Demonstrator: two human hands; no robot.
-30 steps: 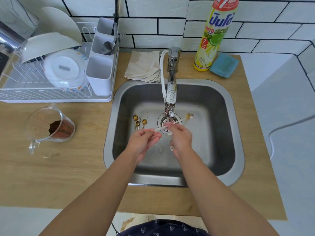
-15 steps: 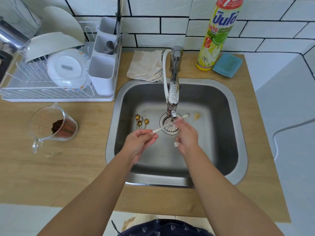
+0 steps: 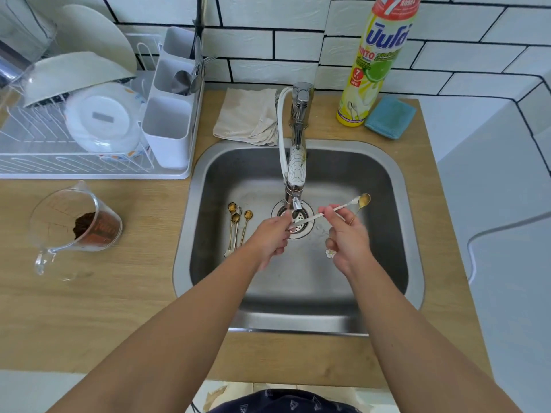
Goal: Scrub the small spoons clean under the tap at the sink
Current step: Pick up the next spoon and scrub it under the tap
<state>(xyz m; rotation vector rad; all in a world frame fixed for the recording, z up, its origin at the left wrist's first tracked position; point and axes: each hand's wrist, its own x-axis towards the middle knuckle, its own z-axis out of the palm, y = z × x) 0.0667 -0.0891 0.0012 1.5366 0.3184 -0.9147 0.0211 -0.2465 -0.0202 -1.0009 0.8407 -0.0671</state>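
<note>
Holding a thin white brush [image 3: 310, 216] across the drain [image 3: 293, 219], the left hand [image 3: 272, 236] pinched its near end just below the tap [image 3: 296, 171], fingers curled round the slim stem. The right hand [image 3: 346, 236] gripped the brush further along and at the same time kept a gold spoon [image 3: 362, 202] trapped in its curled fingers, the bowl sticking out past the brush tip toward the far right of the sink [image 3: 396, 234] and a small white flower-shaped end showing under the palm. About 4 more small spoons [image 3: 238, 222] lay in a loose bundle on the sink floor to the left of the drain, bowls pointing away from the person, well apart from both hands. Whether water was running could not be told. These spoons looked light, stiff and very thin, and wet metal that slender would likely be slippery and prone to twist, so a pinch on the handle near the bowl, with the decorated end braced against the palm, seemed the safest hold while the brush worked the bowl. Dropping one near the drain was a fair risk. Behind the sink on the wooden surface [image 3: 119, 308] stood a dish soap bottle [image 3: 375, 64], a blue sponge [image 3: 389, 116] and a folded cloth [image 3: 246, 116]; a dish rack [image 3: 89, 162] and a measuring jug [image 3: 77, 225] holding brown grounds sat on the left.
</note>
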